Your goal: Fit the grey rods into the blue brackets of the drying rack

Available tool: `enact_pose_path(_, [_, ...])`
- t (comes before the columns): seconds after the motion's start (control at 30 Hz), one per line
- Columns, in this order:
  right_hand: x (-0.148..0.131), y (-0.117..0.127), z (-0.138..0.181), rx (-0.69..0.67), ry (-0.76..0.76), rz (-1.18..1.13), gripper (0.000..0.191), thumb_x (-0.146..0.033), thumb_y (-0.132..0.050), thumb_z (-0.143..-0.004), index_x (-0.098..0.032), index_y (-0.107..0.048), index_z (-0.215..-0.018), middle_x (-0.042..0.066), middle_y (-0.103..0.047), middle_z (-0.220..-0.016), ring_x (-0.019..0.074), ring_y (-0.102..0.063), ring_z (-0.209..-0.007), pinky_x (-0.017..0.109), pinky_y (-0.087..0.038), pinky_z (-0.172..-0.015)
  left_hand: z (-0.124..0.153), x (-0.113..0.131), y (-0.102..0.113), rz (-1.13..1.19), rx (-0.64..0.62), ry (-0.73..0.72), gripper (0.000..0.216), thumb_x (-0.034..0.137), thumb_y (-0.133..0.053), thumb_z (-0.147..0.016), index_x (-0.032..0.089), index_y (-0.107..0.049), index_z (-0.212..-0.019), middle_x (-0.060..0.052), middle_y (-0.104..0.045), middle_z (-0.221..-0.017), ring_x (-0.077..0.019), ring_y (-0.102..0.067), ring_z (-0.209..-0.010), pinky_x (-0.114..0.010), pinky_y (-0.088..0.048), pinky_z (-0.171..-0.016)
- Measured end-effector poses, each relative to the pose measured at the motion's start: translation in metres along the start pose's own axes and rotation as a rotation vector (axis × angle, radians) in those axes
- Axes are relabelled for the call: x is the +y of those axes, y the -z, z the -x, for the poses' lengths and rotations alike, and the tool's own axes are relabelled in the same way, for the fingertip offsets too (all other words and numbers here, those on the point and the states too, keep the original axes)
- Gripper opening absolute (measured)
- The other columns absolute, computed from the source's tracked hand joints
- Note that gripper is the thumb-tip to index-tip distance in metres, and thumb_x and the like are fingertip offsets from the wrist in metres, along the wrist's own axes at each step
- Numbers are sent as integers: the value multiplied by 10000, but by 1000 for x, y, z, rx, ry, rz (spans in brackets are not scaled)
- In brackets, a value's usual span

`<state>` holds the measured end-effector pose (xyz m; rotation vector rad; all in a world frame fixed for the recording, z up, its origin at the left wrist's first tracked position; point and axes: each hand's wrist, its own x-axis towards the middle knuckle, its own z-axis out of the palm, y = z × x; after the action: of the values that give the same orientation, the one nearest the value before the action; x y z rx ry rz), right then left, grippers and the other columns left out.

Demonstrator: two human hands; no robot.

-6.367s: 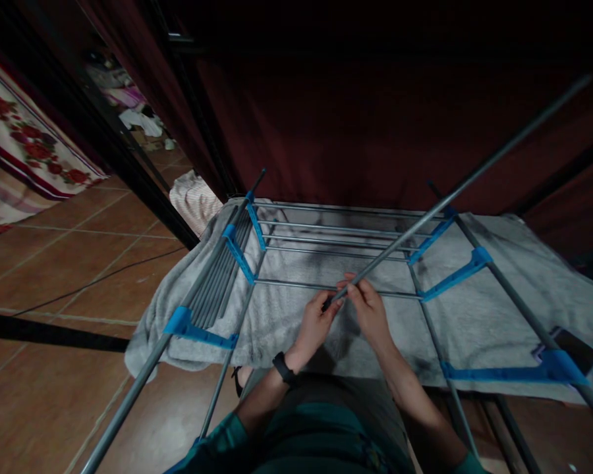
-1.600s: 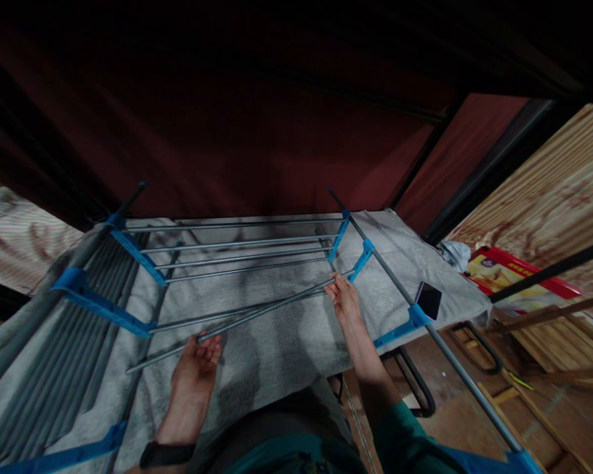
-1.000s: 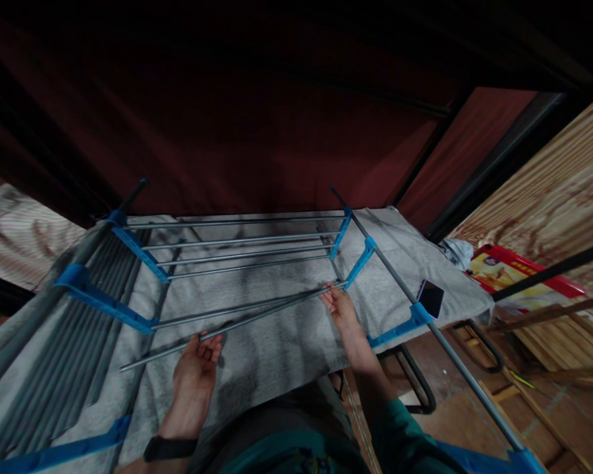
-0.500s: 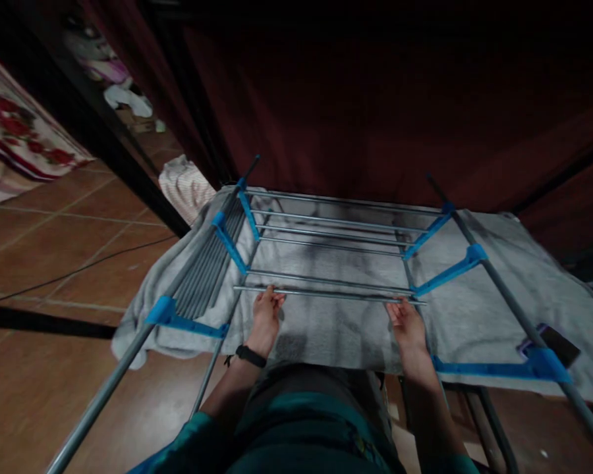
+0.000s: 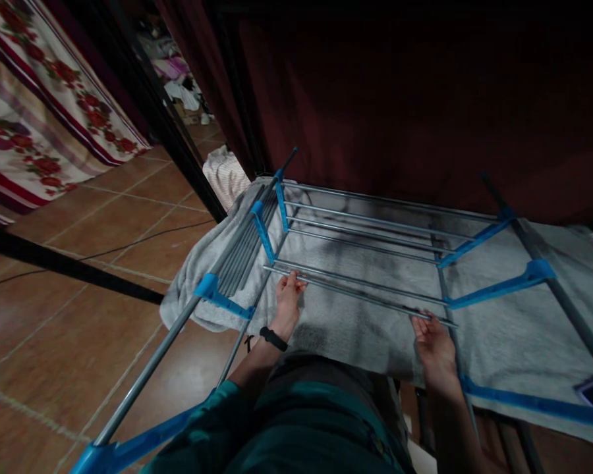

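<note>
My left hand [image 5: 288, 301] pinches a thin grey metal rod [image 5: 358, 295] near its left end. Toward the other end, my right hand [image 5: 432, 343] has its fingers closed around the same rod. The rod lies crosswise inside a grey tube rack with blue plastic brackets [image 5: 263, 232], its left end close to a bracket and its right end over a lower tube. Whether either end touches the rack, I cannot tell. Beyond it, several fitted rods [image 5: 370, 247] span between the left and right brackets.
Several loose rods [image 5: 244, 253] lie bunched at the left on a grey blanket [image 5: 346, 329] under the rack. A phone-like object [image 5: 590, 388] rests at the right. Black posts [image 5: 178, 151], a cable [image 5: 128, 247] on the tiled floor and a dark red curtain [image 5: 375, 118] surround the rack.
The view has swung left, so the rack appears farther right. The rod is more slanted, its right end nearer my body. Both hands have kept hold of it.
</note>
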<state>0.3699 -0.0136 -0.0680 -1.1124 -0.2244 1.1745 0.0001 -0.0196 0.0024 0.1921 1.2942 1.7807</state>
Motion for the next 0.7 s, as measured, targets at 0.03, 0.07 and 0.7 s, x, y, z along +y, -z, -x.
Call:
enact_pose_path(0.03, [0,0,0,-4,-5,0,96,-204,-724,-777,-211,-693,-867,-18,-712,-920,111,-702,-892,282,-580,-981,0,1,0,-3,-8,-4,322,413,-834,-774,151,-658,-840,20,-635,-615,-90,-611,-553,-213,-507,-603])
enact_pose_path(0.07, [-1,0,-1,-7,-9,0,100,-196,-727,-777,-208,-694,-872,-20,-712,-927,107,-701,-899,274,-577,-983,-1,1,0,-3,-13,-6,335,423,-840,-764,156,-650,-834,23,-631,-614,-90,-610,-552,-213,-506,-602])
enact_pose_path(0.7, [-5,1,2,-13,-10,3,164,-139,-728,-747,-210,-673,-884,3,-717,-936,160,-730,-940,348,-595,-990,-20,17,3,58,103,-126,324,246,-784,-751,227,-530,-951,28,-675,-768,-115,-684,-673,-213,-505,-626])
